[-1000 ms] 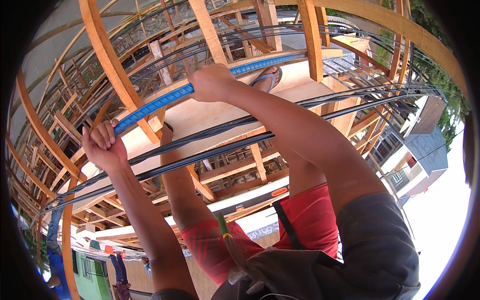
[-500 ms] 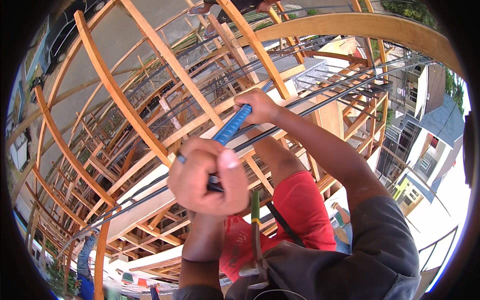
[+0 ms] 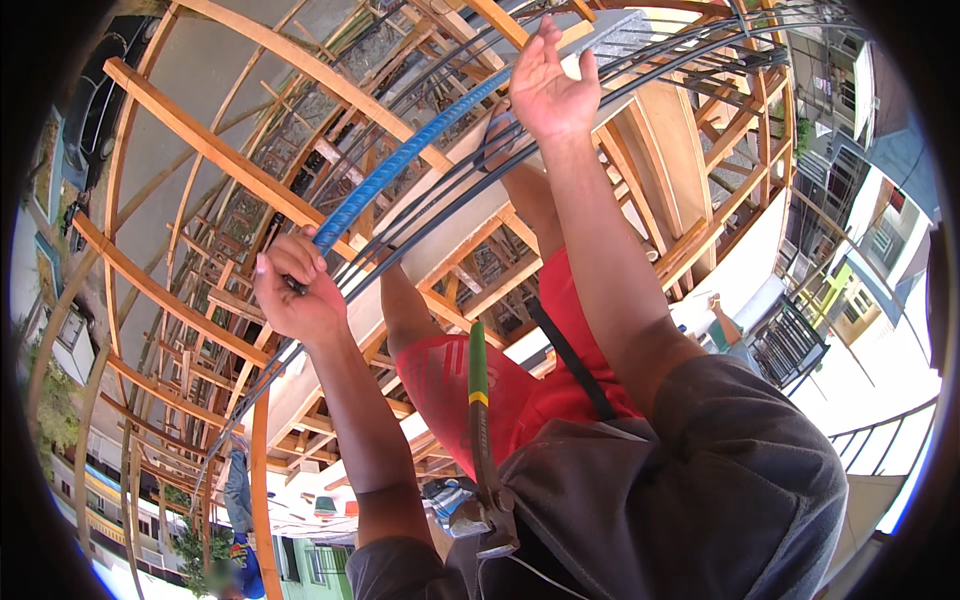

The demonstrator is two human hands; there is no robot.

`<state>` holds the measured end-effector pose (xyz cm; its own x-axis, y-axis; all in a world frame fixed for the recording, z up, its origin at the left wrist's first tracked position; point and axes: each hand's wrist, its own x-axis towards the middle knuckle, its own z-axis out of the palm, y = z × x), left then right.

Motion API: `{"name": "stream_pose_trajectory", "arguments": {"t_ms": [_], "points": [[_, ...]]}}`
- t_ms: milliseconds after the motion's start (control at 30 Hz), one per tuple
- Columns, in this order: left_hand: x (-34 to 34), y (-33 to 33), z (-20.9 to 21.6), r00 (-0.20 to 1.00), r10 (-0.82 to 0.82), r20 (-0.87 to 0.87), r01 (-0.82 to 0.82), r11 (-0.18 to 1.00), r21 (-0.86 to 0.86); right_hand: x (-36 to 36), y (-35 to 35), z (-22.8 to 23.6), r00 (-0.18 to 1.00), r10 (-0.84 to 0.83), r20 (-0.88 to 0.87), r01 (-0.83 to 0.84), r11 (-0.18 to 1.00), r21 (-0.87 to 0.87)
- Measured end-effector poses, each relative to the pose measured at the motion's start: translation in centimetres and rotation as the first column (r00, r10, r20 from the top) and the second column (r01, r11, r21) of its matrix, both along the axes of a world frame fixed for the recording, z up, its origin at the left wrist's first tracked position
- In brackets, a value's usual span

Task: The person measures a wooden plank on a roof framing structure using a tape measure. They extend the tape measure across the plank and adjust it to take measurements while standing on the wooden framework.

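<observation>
A blue ribbed steel bar (image 3: 408,152) slants from lower left to upper right in front of me. My left hand (image 3: 302,290) has its fingers curled round the lower end of this bar, and a dark tip shows in the palm. Beside the bar's upper stretch, my right hand (image 3: 556,88) is turned palm up with its fingers apart, gripping nothing. Several dark rebars (image 3: 440,200) run side by side just below the blue bar. At my chest hangs a hammer (image 3: 481,420) with a green handle and a yellow band.
Wooden framing (image 3: 215,150) rises on the left, with more timber lattice and open gaps below. My sandalled foot (image 3: 497,140) is by the rebars. At lower left is another person (image 3: 238,490). Houses (image 3: 870,260) stand on the right; a dark car (image 3: 100,95) is at upper left.
Both hands have moved apart, the left down and leftward, the right upward. The right hand has let go of the blue bar, and more of the bar shows between them.
</observation>
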<state>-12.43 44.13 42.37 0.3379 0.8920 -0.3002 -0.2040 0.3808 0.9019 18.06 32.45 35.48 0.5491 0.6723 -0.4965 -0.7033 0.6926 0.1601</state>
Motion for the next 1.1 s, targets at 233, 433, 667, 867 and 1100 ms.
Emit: {"name": "stream_pose_trajectory", "arguments": {"t_ms": [233,433,667,867,1100], "points": [[0.3,-0.7,1.6,0.994,-0.087,-0.069,0.082,0.993,-0.082,2.1,0.7,-4.0,0.965,-0.224,-0.137,0.212,0.972,-0.097],[1.5,-3.0,2.6,0.994,-0.104,-0.041,0.106,0.994,0.033,-0.4,-1.0,-6.2,0.997,-0.011,0.074,0.053,0.8,-0.597],[3.7,-4.7,4.7,0.996,-0.042,-0.084,0.045,0.998,0.034,-1.9,-2.8,-8.0,0.991,0.109,-0.08,-0.129,0.595,-0.793],[4.2,-6.1,5.4,0.996,0.005,-0.093,-0.003,1.0,0.024,-1.2,-2.2,-10.0,0.744,0.586,-0.322,-0.387,-0.015,-0.922],[5.5,-7.4,7.2,0.989,-0.028,-0.142,0.034,0.998,0.045,-2.2,-3.9,-15.2,0.84,0.25,-0.481,-0.481,0.752,-0.45]]}}
